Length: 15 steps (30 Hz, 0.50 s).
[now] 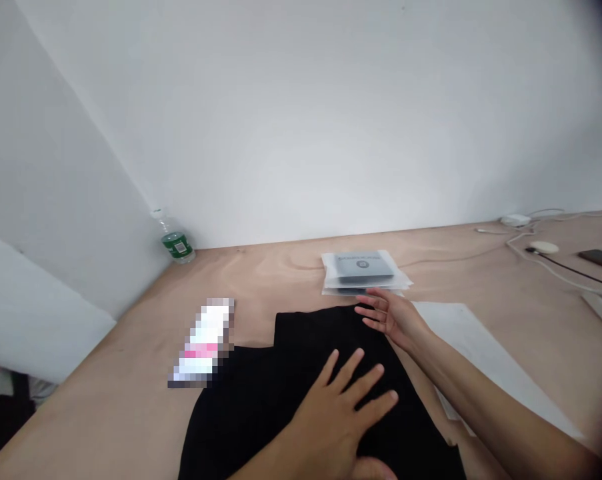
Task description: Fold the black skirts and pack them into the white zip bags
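A black piece of cloth [251,407], perhaps a garment, lies spread on the table in front of me. My left hand [338,403] is over its middle, palm down with the fingers spread. Near the cloth's far right corner is my right hand [391,317], its fingers apart and slightly bent, holding nothing. Whether the right fingertips touch the cloth I cannot tell. Just beyond that hand sits a small stack of packets in clear plastic bags [363,270]. Partly under my right forearm lies a white sheet or bag [461,333].
A phone with a blurred screen [201,347] lies left of the cloth. At the back left corner stands a water bottle with a green label [177,245]. White cables, a charger [515,220], a round white pad [545,247] and a dark device [601,259] lie at the right. A white wall [301,120] closes the back.
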{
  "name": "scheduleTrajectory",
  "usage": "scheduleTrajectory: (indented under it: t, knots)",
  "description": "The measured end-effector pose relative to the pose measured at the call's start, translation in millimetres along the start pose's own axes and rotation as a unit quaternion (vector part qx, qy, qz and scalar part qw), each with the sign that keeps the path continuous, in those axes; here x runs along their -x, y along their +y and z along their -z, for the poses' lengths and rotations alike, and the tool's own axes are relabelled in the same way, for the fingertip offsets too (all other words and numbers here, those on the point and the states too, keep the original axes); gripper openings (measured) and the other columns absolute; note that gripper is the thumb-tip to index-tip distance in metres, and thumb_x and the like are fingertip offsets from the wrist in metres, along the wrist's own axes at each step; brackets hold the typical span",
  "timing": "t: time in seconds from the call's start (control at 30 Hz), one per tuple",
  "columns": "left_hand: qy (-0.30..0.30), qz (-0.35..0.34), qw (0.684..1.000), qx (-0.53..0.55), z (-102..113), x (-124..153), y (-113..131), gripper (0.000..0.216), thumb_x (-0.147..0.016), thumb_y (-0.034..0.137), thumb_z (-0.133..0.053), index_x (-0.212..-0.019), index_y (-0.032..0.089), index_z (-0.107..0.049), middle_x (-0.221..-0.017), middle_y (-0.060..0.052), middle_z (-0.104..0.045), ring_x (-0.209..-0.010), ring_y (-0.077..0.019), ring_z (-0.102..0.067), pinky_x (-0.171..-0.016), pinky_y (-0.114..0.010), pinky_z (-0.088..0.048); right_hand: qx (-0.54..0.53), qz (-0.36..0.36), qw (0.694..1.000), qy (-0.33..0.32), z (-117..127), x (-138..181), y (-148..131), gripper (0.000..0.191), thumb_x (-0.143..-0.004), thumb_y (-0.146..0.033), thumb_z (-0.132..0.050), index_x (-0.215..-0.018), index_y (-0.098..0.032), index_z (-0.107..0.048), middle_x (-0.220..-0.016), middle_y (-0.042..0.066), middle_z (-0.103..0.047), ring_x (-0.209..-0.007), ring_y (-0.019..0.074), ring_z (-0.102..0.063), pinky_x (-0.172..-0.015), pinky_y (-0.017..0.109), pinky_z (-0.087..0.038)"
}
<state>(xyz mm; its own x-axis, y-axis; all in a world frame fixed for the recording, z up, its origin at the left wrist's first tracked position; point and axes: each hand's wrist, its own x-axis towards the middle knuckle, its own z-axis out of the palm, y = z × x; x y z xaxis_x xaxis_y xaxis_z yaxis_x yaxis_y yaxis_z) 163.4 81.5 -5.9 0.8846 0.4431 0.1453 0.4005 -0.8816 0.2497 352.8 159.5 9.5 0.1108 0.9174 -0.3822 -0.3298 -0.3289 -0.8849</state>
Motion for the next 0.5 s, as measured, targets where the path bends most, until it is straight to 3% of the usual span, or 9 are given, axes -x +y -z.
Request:
scheduleTrajectory:
  t: [0.2, 0.37, 0.43, 0.5]
  knots:
    - [-0.007, -0.022, 1.0, 0.016, -26, 8, -5, 0.069, -0.081, 0.066, -0.028, -0.138, 0.03, -0.023, -0.145, -0.004, -0.03, -0.132, -0.032, -0.023, -0.101, -0.055, -0.026, -0.022, -0.007, 0.998, 0.05, 6, -31, 8, 0.013, -0.08, -0.028, -0.055, -0.087, -0.017, -0.053, -0.092, 0.009, -0.069, -0.065, 0.014, -0.067, -0.054, 0.021, -0.05]
    - [0.021, -0.024, 0.999, -0.011, -31, 9, -7, 0.065, -0.082, 0.063, -0.032, -0.137, 0.029, -0.026, -0.144, -0.004, -0.032, -0.132, -0.0304, -0.025, -0.101, -0.052, -0.029, -0.059, 0.0, 0.997, 0.057, 5, -36, 5, 0.005, -0.078, -0.021, -0.058, -0.081, -0.021, -0.054, -0.075, 0.002, -0.069, -0.061, 0.0125, -0.065, -0.051, 0.02, -0.05]
    - [0.057, -0.046, 0.996, -0.043, -26, 9, -6, 0.056, -0.086, 0.055, -0.035, -0.134, 0.026, -0.033, -0.141, -0.004, -0.037, -0.131, -0.0267, -0.028, -0.101, -0.048, -0.031, -0.078, 0.01, 0.996, 0.045, 5, -29, 1, 0.004, -0.077, -0.021, -0.058, -0.078, -0.021, -0.055, -0.076, 0.0, -0.068, -0.067, 0.0127, -0.065, -0.054, 0.02, -0.05]
    - [0.138, -0.07, 0.985, -0.072, -17, 11, -2, 0.042, -0.088, 0.045, -0.041, -0.124, 0.025, -0.046, -0.136, -0.001, -0.045, -0.13, -0.0217, -0.032, -0.104, -0.042, -0.03, -0.096, 0.019, 0.995, 0.034, 8, -15, -3, 0.003, -0.076, -0.02, -0.058, -0.078, -0.022, -0.056, -0.08, -0.001, -0.068, -0.076, 0.0138, -0.065, -0.06, 0.022, -0.052]
